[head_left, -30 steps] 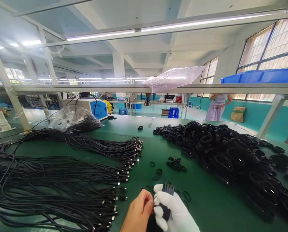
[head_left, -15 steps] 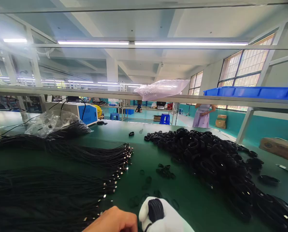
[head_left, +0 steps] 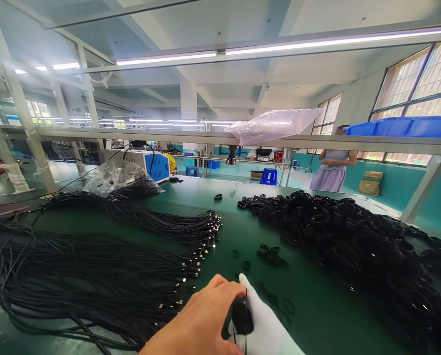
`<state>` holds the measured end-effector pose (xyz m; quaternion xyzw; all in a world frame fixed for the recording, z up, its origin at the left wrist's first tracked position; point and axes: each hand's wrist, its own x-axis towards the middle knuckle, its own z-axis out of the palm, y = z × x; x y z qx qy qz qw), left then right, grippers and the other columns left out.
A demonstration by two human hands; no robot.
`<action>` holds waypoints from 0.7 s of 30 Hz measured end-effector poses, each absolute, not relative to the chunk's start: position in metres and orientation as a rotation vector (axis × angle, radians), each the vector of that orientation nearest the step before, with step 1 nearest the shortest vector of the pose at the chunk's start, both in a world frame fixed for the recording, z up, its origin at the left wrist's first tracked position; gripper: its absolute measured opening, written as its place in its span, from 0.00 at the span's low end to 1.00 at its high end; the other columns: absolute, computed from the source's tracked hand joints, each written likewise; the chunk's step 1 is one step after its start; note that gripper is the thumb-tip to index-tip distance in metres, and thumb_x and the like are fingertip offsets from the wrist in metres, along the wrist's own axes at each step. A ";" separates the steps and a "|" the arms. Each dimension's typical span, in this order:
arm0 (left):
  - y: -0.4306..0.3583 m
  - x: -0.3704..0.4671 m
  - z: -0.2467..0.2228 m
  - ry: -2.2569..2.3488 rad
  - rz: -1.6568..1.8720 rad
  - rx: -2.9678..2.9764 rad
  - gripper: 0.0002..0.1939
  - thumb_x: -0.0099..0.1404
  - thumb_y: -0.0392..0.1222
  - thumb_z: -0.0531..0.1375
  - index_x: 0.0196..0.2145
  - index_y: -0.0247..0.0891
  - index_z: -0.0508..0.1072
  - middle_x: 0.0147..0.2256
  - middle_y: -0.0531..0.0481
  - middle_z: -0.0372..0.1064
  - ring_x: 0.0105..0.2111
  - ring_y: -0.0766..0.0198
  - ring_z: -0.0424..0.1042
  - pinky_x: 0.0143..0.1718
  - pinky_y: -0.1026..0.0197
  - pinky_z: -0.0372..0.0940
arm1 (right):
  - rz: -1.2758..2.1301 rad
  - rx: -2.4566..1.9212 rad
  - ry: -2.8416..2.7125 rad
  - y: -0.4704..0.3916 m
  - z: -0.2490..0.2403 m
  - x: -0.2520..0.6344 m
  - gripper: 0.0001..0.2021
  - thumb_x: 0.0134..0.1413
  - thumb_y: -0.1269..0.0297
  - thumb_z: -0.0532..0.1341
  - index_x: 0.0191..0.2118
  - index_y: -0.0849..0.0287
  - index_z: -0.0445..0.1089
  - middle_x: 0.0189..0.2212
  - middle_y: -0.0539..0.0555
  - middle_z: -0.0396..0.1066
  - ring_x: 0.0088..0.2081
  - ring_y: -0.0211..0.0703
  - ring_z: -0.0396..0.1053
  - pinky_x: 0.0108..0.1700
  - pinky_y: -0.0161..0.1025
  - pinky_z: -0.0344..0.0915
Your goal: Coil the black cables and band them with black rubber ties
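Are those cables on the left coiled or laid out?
Laid out: the cables run lengthwise across the green table, their metal-tipped ends side by side.

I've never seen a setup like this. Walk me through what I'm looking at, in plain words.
There is no robot here: these are a person's own hands, seen by one camera worn on the head, looking forward and down. The left hand is bare; the right hand wears a white glove and holds a dark bundle. Thin dark strands show by the left fingertips, but whether they are gripped is hard to tell.

On the green table, long black cables lie to the left, their shiny ends pointing right. To the right is a big heap of dark loops, and a few small dark pieces lie between. Farther back sits a clear plastic bag.
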<state>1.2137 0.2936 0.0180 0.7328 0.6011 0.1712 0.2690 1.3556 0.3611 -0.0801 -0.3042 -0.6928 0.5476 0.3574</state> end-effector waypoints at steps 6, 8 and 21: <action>0.311 1.212 0.011 1.539 0.360 1.936 0.25 0.38 0.37 0.68 0.39 0.37 0.75 0.37 0.46 0.71 0.37 0.51 0.68 0.39 0.54 0.64 | 1.249 -0.939 -1.764 0.350 -0.072 1.351 0.28 0.32 0.67 0.67 0.46 0.55 0.68 0.30 0.50 0.69 0.33 0.46 0.69 0.39 0.41 0.65; 0.317 1.201 0.004 1.364 0.469 1.799 0.14 0.46 0.37 0.62 0.34 0.39 0.77 0.31 0.53 0.73 0.33 0.57 0.70 0.36 0.60 0.63 | 1.174 -0.988 -1.763 0.346 -0.065 1.353 0.23 0.34 0.70 0.64 0.43 0.54 0.69 0.28 0.49 0.69 0.31 0.44 0.68 0.37 0.40 0.65; 0.302 1.204 -0.001 1.145 1.020 1.210 0.11 0.58 0.43 0.52 0.35 0.36 0.70 0.31 0.49 0.72 0.29 0.63 0.71 0.35 0.58 0.67 | 2.097 -0.087 -1.153 0.348 -0.061 1.363 0.25 0.29 0.59 0.73 0.38 0.54 0.65 0.17 0.45 0.67 0.14 0.32 0.57 0.17 0.30 0.54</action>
